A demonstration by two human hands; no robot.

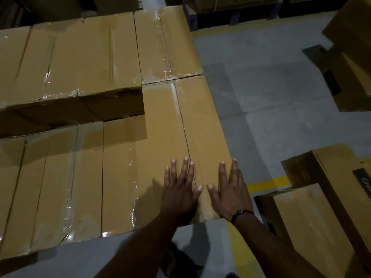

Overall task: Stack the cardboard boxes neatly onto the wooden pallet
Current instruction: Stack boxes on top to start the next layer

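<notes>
Though apart, loose boxes (313,223) beside stack (80,57).

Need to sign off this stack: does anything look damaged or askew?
Yes. The back box has a dented front top edge, and the tape there is wrinkled. The front-left boxes appear to sit lower than it, leaving the top of the stack uneven.

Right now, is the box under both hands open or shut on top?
Shut. The box has top flaps lying flat, meeting along a seam taped at its far end.
</notes>
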